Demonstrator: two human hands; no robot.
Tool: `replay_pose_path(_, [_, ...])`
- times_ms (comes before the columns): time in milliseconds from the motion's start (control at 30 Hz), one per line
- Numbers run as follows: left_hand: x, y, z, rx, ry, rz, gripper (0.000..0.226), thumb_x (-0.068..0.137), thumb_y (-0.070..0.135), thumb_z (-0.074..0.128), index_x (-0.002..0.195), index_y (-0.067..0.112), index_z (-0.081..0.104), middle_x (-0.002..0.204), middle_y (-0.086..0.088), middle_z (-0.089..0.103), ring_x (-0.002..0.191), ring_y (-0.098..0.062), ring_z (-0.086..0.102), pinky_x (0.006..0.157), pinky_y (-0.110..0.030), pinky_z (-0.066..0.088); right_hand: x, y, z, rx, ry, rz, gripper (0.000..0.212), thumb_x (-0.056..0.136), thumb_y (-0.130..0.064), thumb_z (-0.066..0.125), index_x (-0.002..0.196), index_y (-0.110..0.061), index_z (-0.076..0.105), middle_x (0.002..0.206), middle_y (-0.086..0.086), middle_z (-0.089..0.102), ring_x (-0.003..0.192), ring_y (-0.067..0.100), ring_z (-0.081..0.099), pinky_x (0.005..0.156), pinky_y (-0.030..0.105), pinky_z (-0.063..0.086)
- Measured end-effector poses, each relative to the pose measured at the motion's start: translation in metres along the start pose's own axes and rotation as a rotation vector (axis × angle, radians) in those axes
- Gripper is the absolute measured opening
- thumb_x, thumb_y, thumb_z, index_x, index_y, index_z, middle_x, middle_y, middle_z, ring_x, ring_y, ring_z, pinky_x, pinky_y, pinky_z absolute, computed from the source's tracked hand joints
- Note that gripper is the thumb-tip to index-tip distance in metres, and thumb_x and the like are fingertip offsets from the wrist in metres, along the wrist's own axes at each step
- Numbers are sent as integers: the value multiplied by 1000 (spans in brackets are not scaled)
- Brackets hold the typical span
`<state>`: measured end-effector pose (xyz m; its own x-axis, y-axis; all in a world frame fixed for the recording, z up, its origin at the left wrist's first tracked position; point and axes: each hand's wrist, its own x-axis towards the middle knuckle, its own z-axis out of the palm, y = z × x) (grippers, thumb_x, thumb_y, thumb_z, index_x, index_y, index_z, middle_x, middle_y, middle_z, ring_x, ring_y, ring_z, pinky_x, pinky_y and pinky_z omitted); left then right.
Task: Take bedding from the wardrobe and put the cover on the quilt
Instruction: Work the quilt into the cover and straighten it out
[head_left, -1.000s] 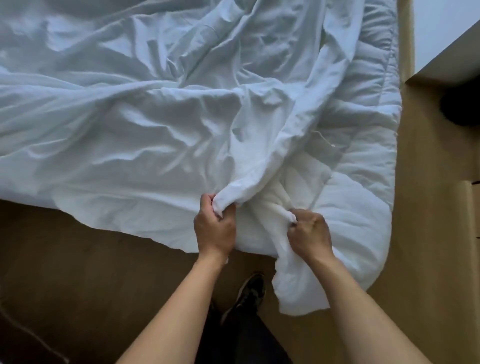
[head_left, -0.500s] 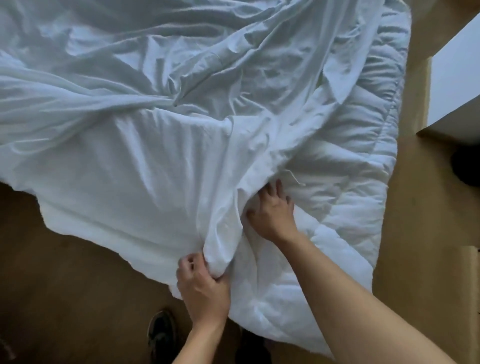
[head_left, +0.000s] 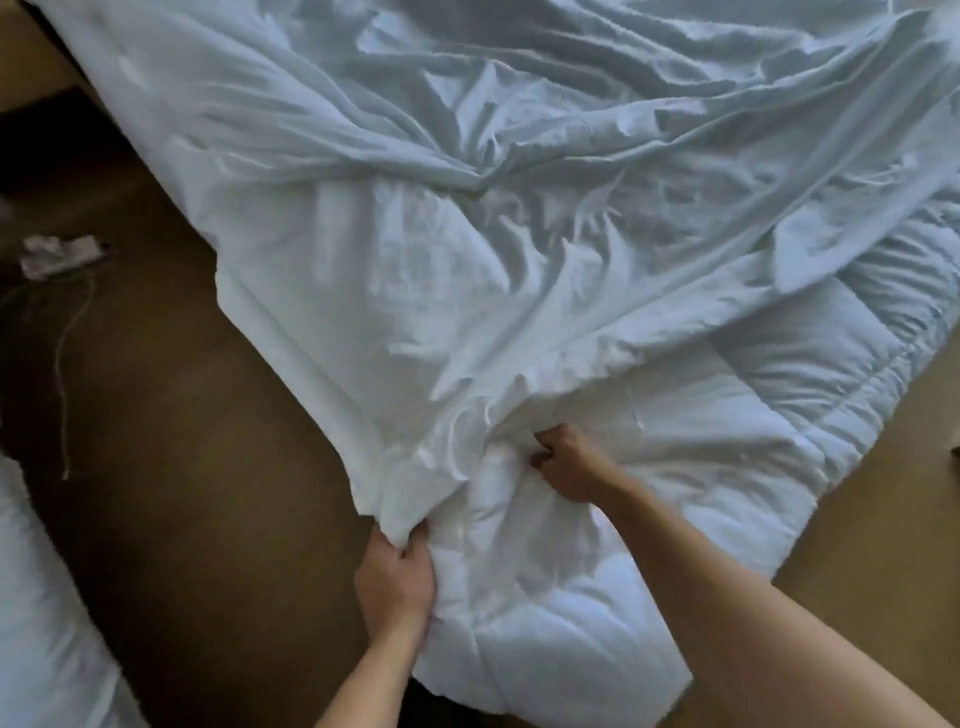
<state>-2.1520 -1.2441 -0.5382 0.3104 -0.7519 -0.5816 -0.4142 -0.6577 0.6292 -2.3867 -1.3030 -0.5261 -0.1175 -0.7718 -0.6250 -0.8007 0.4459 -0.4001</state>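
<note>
Quilt (head_left: 753, 467) lies diagonally, bare corner nearest (cover (head_left: 467, 260) crumpled over rest).

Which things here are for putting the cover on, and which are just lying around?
For the job: cover, quilt, left hand gripping the cover's edge, right hand gripping the quilt.
Lying about: crumpled scrap and thin cord on the floor, white bedding at lower left.

cover (head_left: 415, 260): on top of the quilt (head_left: 753, 415), left and back
quilt: pokes out under it, right and front
floor (head_left: 182, 493): left of both, string (head_left: 62, 389) on it
</note>
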Motion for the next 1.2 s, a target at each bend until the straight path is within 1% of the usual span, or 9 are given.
replay_pose_path(133, [-29, -3, 4, -53, 20, -40, 37, 97, 49, 50, 115, 21, 66, 108, -5, 71, 105, -33, 64, 91, -39, 50, -27, -23, 19, -24, 150, -72, 55, 84, -15, 60, 138, -17, 55, 135, 18, 54, 123, 39, 50, 100, 38, 44])
replay_pose_path(233, [-35, -4, 9, -185, 13, -84, 45, 90, 68, 48, 109, 30, 63, 104, 4, 68, 99, -25, 63, 94, -41, 51, -43, -53, 36, 104, 317, -160, 60, 76, -26, 44, 135, -27, 55, 129, 14, 47, 120, 39, 43, 101, 45, 36])
replay_pose_path(433, [-32, -28, 7, -537, -44, -68, 23, 96, 36, 54, 93, 16, 65, 98, -12, 69, 93, -34, 65, 83, -46, 53, -55, -43, 35, 124, 87, -246, 62, 95, -39, 26, 157, -33, 28, 143, 15, 48, 134, 35, 44, 110, 40, 32])
replay_pose_path(567, [-18, -38, 13, -284, 356, 176, 13, 100, 21, 54, 100, 11, 64, 108, -8, 62, 100, -28, 54, 91, -43, 46, -33, -42, 31, -44, 41, -274, 76, 96, -51, 56, 157, -25, 18, 143, 14, 52, 134, 36, 41, 102, 42, 36])
replay_pose_path(667, [-5, -21, 17, -315, 510, 224, 14, 104, 20, 49, 107, 8, 55, 90, -2, 60, 88, -33, 60, 69, -35, 35, -20, -47, 47, -127, 117, -247, 92, 85, -60, 69, 152, -15, 24, 135, 18, 57, 127, 39, 48, 99, 42, 40])
replay_pose_path(900, [-19, -43, 7, -48, 315, 380, 49, 92, 57, 62, 82, 10, 49, 61, 0, 58, 57, -26, 60, 50, -38, 38, -21, -42, 55, 91, 412, -454, 27, 93, -1, 45, 117, -7, 57, 90, 22, 68, 84, 46, 59, 66, 44, 41])
replay_pose_path(967, [-30, -65, -1, 118, 296, 415, 38, 95, 37, 68, 84, 2, 58, 66, -12, 65, 56, -31, 63, 49, -38, 47, -19, -43, 39, 93, 494, -467, 17, 89, 2, 49, 97, -1, 63, 87, 22, 69, 83, 44, 60, 65, 37, 36])
replay_pose_path(1100, [-60, -90, 7, 290, 347, 459, 9, 89, 9, 71, 90, 1, 66, 66, -8, 66, 45, -19, 55, 38, -29, 43, -11, -56, 5, 139, 498, -407, 31, 91, -12, 64, 121, -2, 67, 125, 20, 66, 119, 38, 57, 96, 44, 45])
replay_pose_path(1200, [-79, -110, 16, 376, 353, 319, 13, 79, 3, 76, 90, 5, 69, 60, 1, 56, 46, -5, 36, 43, -11, 24, -3, -55, -4, -34, 56, -346, 48, 103, -24, 55, 148, -9, 46, 155, 12, 42, 146, 28, 35, 122, 42, 24])
